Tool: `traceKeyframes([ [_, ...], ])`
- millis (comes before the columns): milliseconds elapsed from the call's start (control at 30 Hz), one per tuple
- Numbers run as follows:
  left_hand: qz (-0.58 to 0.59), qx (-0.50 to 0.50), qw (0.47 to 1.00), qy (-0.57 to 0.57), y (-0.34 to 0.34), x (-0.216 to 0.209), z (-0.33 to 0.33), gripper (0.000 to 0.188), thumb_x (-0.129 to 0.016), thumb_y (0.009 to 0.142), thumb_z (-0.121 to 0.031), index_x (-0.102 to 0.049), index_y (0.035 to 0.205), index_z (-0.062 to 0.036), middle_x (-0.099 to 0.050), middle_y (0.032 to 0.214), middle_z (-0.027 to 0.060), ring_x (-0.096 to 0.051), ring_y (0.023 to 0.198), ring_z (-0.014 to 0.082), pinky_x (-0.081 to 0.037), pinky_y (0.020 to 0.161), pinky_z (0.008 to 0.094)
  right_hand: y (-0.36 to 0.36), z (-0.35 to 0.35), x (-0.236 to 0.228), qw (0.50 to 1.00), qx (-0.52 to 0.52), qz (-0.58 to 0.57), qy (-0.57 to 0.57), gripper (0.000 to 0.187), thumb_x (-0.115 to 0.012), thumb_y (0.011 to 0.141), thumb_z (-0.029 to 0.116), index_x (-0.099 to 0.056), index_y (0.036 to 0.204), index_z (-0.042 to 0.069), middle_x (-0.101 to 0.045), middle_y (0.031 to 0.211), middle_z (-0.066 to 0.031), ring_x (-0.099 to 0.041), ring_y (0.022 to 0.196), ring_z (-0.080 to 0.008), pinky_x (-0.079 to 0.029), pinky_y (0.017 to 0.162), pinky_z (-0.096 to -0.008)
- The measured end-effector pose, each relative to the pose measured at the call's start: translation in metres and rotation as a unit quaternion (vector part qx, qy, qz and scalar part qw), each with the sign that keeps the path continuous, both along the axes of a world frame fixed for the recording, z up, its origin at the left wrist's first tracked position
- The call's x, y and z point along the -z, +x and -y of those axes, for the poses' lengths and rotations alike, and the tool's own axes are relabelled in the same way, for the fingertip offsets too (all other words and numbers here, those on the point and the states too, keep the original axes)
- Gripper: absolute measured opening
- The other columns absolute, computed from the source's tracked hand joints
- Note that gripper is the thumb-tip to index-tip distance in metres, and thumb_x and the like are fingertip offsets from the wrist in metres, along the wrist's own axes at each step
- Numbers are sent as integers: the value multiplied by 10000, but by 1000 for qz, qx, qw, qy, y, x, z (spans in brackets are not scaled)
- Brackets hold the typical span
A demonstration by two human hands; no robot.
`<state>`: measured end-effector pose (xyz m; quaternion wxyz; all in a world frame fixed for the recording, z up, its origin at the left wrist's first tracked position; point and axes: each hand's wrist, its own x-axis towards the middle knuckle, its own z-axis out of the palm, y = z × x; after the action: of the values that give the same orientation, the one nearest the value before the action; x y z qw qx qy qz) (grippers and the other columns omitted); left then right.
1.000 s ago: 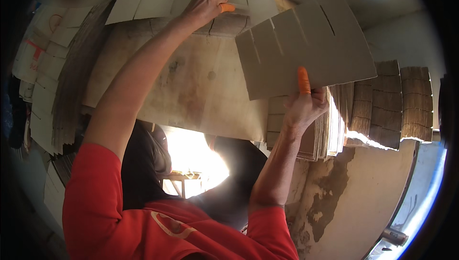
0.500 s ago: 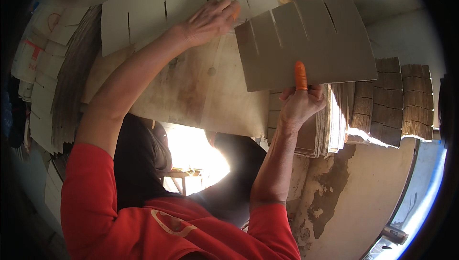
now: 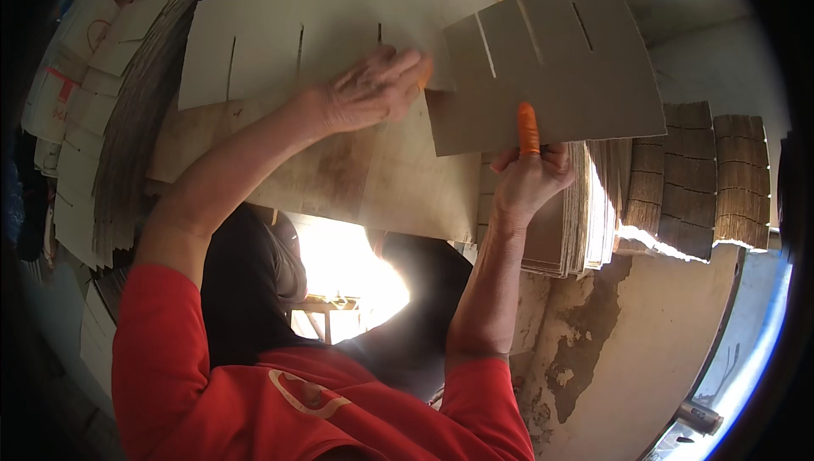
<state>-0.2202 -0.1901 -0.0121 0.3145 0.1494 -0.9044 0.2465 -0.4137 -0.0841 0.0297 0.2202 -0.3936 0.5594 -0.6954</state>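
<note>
We find the left hand (image 3: 373,88) laid flat, fingers spread, pressing on a pale slotted cardboard sheet (image 3: 297,46) that lies on the brown board (image 3: 373,181) of the work surface. The right hand (image 3: 530,177) pinches the lower edge of a second, greyer slotted sheet (image 3: 551,63), held raised and tilted; one finger wears an orange finger cot (image 3: 528,126). The two sheets overlap near the left fingertips. A stack of cut sheets (image 3: 585,215) stands just right of the right hand.

Slotted sheet (image 3: 322,41) left, second sheet (image 3: 551,71) right, stack (image 3: 577,215) below
</note>
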Motion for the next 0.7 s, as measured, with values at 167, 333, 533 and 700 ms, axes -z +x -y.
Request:
traceKeyframes([
  [167,48,0,998,36,-3,-3,-47,167,-610,663,-56,-644,798,35,-556,893,91,-488,905,197,-444,574,278,1,-4,9,997,6,-66,32,200,-486,852,-120,-650,938,-44,-598,653,-30,-472,410,-45,-359,364,-198],
  [333,50,-20,995,84,0,5,-86,438,-698,670,-178,-643,1016,84,-594,1096,179,-519,928,230,-488,710,354,15,-1,15,998,-7,-29,46,299,-415,807,-149,-639,980,-54,-579,622,-35,-487,422,-55,-397,383,-207],
  [533,-165,-77,953,241,-6,-17,-32,727,-783,676,-323,-508,1265,3,-549,1216,93,-513,1040,272,-429,876,425,15,3,19,997,-15,-4,79,275,-435,805,-143,-633,976,-62,-583,604,-47,-501,423,-70,-409,392,-222],
  [700,-82,-229,961,133,-6,9,68,515,-658,745,-89,-514,1229,12,-516,1216,83,-485,1018,249,-416,871,391,24,11,23,997,-17,-4,81,84,-576,869,-44,-653,901,-44,-580,588,-42,-459,373,-74,-327,344,-221],
])
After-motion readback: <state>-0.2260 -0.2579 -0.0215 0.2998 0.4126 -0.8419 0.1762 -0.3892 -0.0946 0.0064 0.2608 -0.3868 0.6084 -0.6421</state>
